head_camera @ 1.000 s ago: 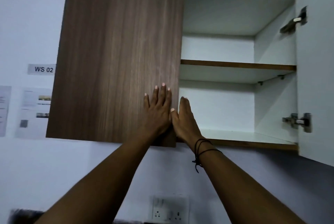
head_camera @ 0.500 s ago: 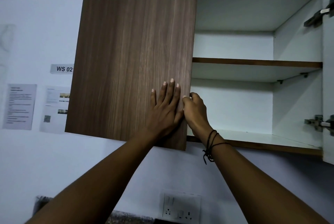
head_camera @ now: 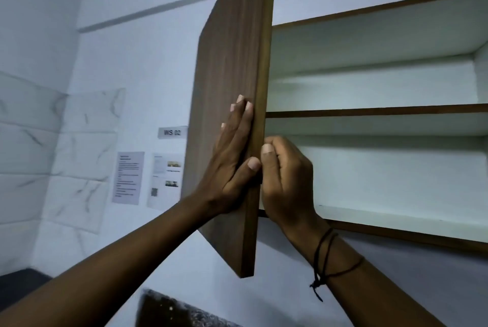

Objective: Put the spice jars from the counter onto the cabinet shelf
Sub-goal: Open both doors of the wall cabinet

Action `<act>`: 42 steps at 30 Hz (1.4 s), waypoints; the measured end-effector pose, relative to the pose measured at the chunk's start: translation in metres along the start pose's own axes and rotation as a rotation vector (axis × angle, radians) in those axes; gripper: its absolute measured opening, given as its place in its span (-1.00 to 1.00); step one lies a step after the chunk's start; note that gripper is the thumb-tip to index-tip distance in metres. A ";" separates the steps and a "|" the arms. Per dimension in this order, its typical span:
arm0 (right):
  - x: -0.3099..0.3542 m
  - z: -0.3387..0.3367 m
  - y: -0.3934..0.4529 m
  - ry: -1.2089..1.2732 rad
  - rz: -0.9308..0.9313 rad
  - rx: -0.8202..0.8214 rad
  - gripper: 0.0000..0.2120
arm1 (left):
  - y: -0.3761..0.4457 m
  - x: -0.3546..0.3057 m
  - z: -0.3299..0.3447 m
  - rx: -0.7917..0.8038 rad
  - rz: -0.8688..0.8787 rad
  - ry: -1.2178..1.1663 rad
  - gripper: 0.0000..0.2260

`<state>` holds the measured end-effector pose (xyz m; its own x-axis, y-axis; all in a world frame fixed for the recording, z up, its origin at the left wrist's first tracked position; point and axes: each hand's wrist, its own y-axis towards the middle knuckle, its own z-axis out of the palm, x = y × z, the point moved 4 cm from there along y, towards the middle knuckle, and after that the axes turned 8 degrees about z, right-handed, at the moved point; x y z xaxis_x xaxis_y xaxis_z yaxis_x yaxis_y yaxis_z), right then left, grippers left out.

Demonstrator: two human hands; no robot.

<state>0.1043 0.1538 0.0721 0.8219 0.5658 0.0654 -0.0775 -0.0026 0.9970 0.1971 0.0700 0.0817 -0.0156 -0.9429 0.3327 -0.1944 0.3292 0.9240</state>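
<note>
Step in hand: opening the left cabinet door, a preliminary; no jar shelved. Your left hand lies flat on the door's wood face, fingers straight, thumb against its free edge, pressing rather than gripping. Your right hand grasps that same edge from the inner side, fingers curled behind it, thumb on the edge just beside your left thumb. The door stands swung well out, nearly edge-on to you. The cabinet shows a bare lower shelf and a middle shelf to the right of your hands. The spice jars are not in view; only a dark corner of counter shows at the bottom edge, below the door. Next, by my reckoning: swing the door fully aside, let go, look down to the counter and take a jar. Mind the door drifting back across the opening.
</note>
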 end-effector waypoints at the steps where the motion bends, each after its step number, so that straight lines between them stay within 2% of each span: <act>1: 0.013 0.011 -0.002 0.010 -0.028 0.005 -0.75 | -0.004 -0.001 -0.018 -0.011 -0.002 -0.026 -0.28; 5: 0.059 0.061 -0.010 0.088 -0.067 0.029 -0.80 | -0.015 -0.003 -0.086 -0.066 -0.117 -0.124 -0.34; 7: 0.076 0.083 -0.012 0.136 -0.077 0.039 -0.80 | -0.020 -0.003 -0.116 -0.091 -0.187 -0.168 -0.42; 10: 0.101 0.121 -0.014 0.229 -0.052 0.108 -0.74 | -0.033 0.001 -0.166 -0.131 -0.279 -0.177 -0.44; 18: 0.157 0.232 -0.026 0.180 -0.135 0.484 -0.47 | -0.076 0.032 -0.285 -0.267 -0.594 -0.160 -0.51; 22: 0.172 0.276 -0.029 0.144 -0.135 0.600 -0.41 | -0.092 0.054 -0.323 -0.306 -0.685 -0.118 -0.53; 29: 0.175 0.324 -0.038 0.067 -0.157 0.731 -0.31 | -0.111 0.073 -0.347 -0.325 -0.692 0.024 -0.63; 35: 0.176 0.332 -0.040 0.059 -0.176 0.722 -0.27 | -0.115 0.080 -0.351 -0.277 -0.664 0.178 -0.62; 39: 0.176 0.327 -0.038 0.121 -0.154 0.753 -0.30 | -0.115 0.074 -0.346 -0.262 -0.623 0.468 -0.66; 42: 0.176 0.317 -0.034 0.148 -0.143 0.760 -0.33 | -0.113 0.064 -0.336 -0.223 -0.588 0.799 -0.55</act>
<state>0.4306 -0.0083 0.0628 0.7067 0.7073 -0.0187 0.4746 -0.4543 0.7539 0.5481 -0.0110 0.0617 0.6996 -0.6755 -0.2328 0.2288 -0.0968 0.9686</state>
